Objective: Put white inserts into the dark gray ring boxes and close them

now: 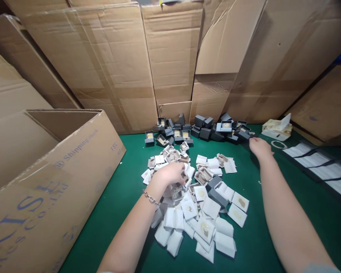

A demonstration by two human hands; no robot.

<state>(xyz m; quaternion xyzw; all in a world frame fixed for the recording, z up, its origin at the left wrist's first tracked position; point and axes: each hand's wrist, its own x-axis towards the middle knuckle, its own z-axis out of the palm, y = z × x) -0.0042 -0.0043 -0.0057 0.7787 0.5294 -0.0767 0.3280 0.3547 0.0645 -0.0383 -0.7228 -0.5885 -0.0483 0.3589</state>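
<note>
Flattened brown corrugated cardboard sheets (170, 57) line the far edge of a green-topped work table (252, 235), while an open brown cardboard carton (53, 182) with blue printed lettering fills the lower left of the frame. At centre, a loose heap of white square card inserts (197, 214) spreads across the green surface, beige pieces and a few dark grey box parts mixed among them. Just beyond it, at upper centre, lies a scattered row of small dark grey boxes (204, 129), several open to show pale gold pads. A person's left hand (169, 175), a silver chain bracelet (151, 197) at the wrist, rests on the heap with fingers curled down; whether it holds anything cannot be told. The right hand (260, 148), fingers drawn narrowly together, touches the right end of the row; any grip is hidden. At right lie a black-edged panel of white cards (318, 167), a crumpled cream paper bundle (277, 128) and a thin white ring (279, 144).
</note>
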